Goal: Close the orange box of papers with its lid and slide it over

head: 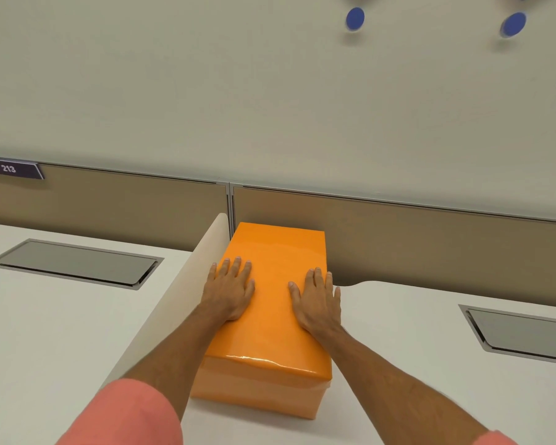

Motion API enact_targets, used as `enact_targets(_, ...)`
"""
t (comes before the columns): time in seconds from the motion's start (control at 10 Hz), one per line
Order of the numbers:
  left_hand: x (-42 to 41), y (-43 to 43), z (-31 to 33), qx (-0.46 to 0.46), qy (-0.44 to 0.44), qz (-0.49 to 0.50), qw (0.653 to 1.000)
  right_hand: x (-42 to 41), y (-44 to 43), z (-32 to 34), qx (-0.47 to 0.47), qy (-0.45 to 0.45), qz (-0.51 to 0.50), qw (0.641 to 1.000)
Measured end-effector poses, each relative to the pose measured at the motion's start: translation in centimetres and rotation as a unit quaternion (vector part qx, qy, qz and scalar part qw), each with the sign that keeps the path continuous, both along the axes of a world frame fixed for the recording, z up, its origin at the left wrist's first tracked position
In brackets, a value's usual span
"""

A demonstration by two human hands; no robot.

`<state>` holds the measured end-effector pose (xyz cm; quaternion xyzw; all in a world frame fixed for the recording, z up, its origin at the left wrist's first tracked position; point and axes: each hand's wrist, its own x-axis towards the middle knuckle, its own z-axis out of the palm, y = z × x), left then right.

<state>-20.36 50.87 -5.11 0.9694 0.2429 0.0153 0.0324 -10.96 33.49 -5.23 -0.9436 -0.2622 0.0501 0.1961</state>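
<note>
An orange box (260,395) stands lengthwise on the white desk, its far end close to the back partition. Its glossy orange lid (272,303) sits on top and covers it, so the papers inside are hidden. My left hand (230,290) lies flat on the lid's left side, fingers spread and pointing away from me. My right hand (316,300) lies flat on the lid's right side, its outer fingers reaching over the right edge. Neither hand grips anything.
A low cream divider (187,284) runs right along the box's left side, separating two white desks. Grey cable hatches sit in the left desk (74,263) and the right desk (523,332). A tan partition (398,239) stands behind; bare desk (414,332) lies right of the box.
</note>
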Motion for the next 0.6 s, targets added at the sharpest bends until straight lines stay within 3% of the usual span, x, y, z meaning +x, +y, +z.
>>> enact_targets(0.1,-0.1,-1.0,0.6,0.027,0.001,0.015,1.000,-0.1,-0.5,0.3,0.001,-0.007,0.011,1.000)
enact_targets(0.2,0.2,-3.3,1.7,-0.003,-0.023,0.034,0.999,0.2,-2.0,1.2,0.007,-0.043,0.020,0.999)
enact_targets(0.6,3.2,-17.5,4.5,0.017,-0.078,-0.029,0.996,3.0,-14.6,4.2,-0.008,-0.153,0.040,0.987)
